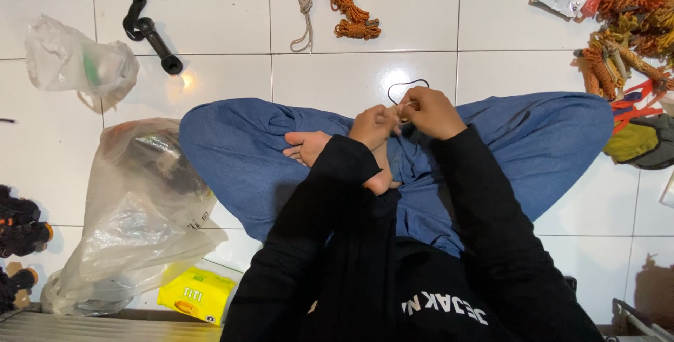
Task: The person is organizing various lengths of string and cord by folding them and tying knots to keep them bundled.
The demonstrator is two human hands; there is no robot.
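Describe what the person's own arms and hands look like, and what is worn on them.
Both arms are covered by long black sleeves, loose and softly creased, reaching to the wrists. The left sleeve and right sleeve belong to the same dark top, which carries white lettering on the chest. The left hand and right hand are bare: no gloves, and no rings, watch or bands show.

The fingertips of the left hand (374, 126) and right hand (432, 112) hide where the thin black cord loop (407, 86) ends. The orange cord pile (635, 26) at upper right and black bundles (20, 244) at lower left are cut off by the frame edges.
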